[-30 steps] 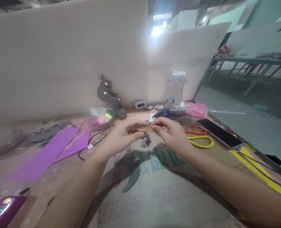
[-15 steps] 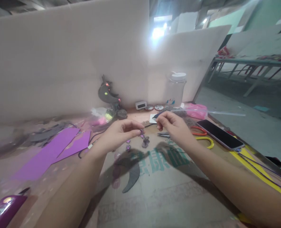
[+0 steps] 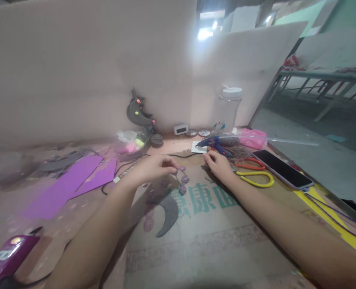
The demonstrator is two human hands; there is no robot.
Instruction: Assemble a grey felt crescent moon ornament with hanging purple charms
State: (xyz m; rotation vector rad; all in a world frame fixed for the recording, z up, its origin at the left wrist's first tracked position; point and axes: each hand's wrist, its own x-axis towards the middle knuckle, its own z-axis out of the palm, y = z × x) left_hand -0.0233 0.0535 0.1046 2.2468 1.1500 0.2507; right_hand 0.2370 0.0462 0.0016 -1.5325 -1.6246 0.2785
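Note:
My left hand (image 3: 156, 170) is pinched, thumb and forefinger closed on a strand of small purple-and-grey pieces (image 3: 184, 179) that hangs just above the cardboard. Opposite it, my right hand (image 3: 220, 165) has curled fingers with the tips together; what they hold, if anything, is hidden. Just beyond that hand a blue glue gun (image 3: 213, 143) rests with its nozzle over a white square (image 3: 198, 147). Scissors with yellow handles (image 3: 257, 179) lie beside the right wrist, their blades partly covered by it. A grey crescent (image 3: 169, 214) lies flat below the strand.
Purple sheets (image 3: 72, 182) lie at left, above a purple device (image 3: 11, 257). A phone (image 3: 282, 169) and orange-handled scissors (image 3: 251, 163) are at right. A lidded jar (image 3: 228, 110), a small display (image 3: 181, 129) and a decorated grey crescent (image 3: 138, 112) stand along the board at the back.
My right hand has moved down and away from the glue gun, which now shows more fully. My left hand still pinches the strand, whose pieces hang slightly differently. The view has shifted a little.

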